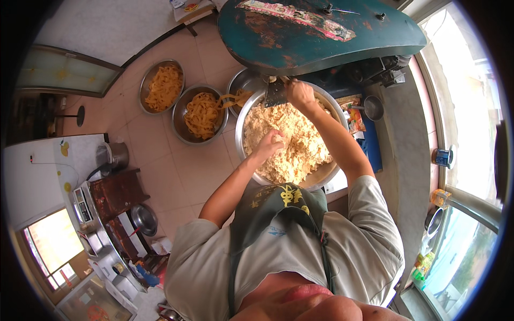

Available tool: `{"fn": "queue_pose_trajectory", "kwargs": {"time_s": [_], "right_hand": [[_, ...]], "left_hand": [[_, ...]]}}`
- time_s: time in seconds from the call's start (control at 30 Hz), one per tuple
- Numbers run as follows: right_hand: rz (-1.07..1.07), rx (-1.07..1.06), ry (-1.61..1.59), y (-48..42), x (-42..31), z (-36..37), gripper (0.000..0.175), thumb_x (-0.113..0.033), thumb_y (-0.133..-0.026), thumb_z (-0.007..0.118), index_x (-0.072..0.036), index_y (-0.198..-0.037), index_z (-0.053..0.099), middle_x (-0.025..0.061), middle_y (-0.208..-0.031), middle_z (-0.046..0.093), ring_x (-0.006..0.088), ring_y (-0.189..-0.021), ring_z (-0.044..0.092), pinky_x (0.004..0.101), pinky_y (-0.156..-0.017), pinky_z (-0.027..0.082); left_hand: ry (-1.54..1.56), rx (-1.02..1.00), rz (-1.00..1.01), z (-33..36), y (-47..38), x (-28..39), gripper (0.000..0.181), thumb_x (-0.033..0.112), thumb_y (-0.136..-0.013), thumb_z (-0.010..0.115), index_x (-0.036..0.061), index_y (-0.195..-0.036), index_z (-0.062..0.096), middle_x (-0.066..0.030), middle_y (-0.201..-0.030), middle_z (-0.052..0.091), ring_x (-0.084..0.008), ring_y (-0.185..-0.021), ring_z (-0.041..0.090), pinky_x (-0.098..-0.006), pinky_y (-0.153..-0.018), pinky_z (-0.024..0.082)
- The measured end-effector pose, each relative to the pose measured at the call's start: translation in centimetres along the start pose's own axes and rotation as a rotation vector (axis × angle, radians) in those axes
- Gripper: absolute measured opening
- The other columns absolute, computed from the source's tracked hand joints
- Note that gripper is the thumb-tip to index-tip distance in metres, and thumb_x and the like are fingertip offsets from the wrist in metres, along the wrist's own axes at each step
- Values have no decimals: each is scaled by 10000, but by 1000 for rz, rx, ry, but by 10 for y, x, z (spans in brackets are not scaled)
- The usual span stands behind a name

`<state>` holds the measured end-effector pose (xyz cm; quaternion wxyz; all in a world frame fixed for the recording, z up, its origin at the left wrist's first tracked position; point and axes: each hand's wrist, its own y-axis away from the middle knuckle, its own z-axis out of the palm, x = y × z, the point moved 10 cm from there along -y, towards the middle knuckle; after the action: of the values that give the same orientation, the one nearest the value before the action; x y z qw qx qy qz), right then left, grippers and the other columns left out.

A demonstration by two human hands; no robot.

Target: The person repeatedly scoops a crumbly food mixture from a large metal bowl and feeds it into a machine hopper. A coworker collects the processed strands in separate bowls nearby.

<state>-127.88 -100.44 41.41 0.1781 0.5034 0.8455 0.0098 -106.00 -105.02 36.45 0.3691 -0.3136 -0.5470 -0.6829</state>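
Note:
A large steel bowl (pixel 239 138) full of crumbly, pale yellow dough (pixel 301 140) stands in front of me. My left hand (pixel 268 146) is in the dough at the left side, fingers curled around a clump of it. Over the bowl's far side, my right hand (pixel 300 95) grips the handle of a broad, dark scraper (pixel 276 93). Flecks of dough stick to its flat blade, and its lower edge is at the dough. The handle is partly hidden by my fingers and the green machine housing (pixel 313 36) just beyond.
Steel bowls of flat noodles (pixel 162 88) stand on the tiled floor (pixel 156 160) to the left; noodles hang across two rims. A small saucepan (pixel 373 108) lies at the right near food packets (pixel 355 120). A digital scale (pixel 82 204) sits on the left counter.

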Motion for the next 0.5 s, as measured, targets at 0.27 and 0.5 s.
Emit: {"fn": "queue_pose_trajectory", "kwargs": {"time_s": [0.27,0.5], "right_hand": [[12,-7,8,-9,0,15,437,-223,-981,382,-289,-1380,551,165,-1012,721,363,-929,701,470,-798,568],[47,-149,23,0,-14,7,371,-240,-973,401,-119,-1125,717,226,-975,708,371,-908,704,451,-784,565]], "left_hand": [[-21,-105,29,20,-1,21,716,-48,-751,591,59,-1415,344,-110,-1039,509,-166,-900,536,-301,-770,480],[-308,117,90,-15,-22,55,694,108,-826,740,-12,-1357,310,-252,-1217,570,-282,-1011,643,-366,-852,554]]}}
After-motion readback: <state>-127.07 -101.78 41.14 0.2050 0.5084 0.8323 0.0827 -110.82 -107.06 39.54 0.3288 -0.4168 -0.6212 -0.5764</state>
